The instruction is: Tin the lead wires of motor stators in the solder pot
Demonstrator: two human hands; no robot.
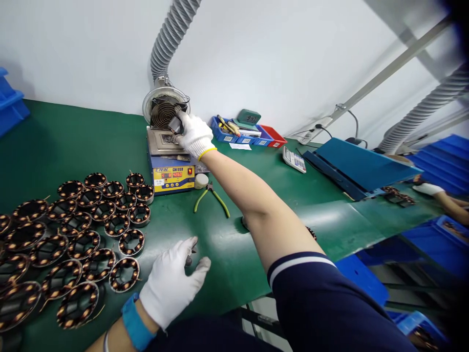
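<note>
The right hand [194, 134], gloved white, reaches out over the solder pot [169, 164] at the back of the green desk [73, 142] and pinches a dark stator [176, 124] just above the pot's top, in front of the fan [164, 110]. The left hand [172, 283], also gloved, lies flat on the desk with fingers spread, holding nothing, just beside the rows of wound stators [73, 234]. Green-handled cutters [211, 195] lie near the pot.

Green bench [73, 142], stators [73, 234], cutters [212, 195], calculator [294, 159]
</note>
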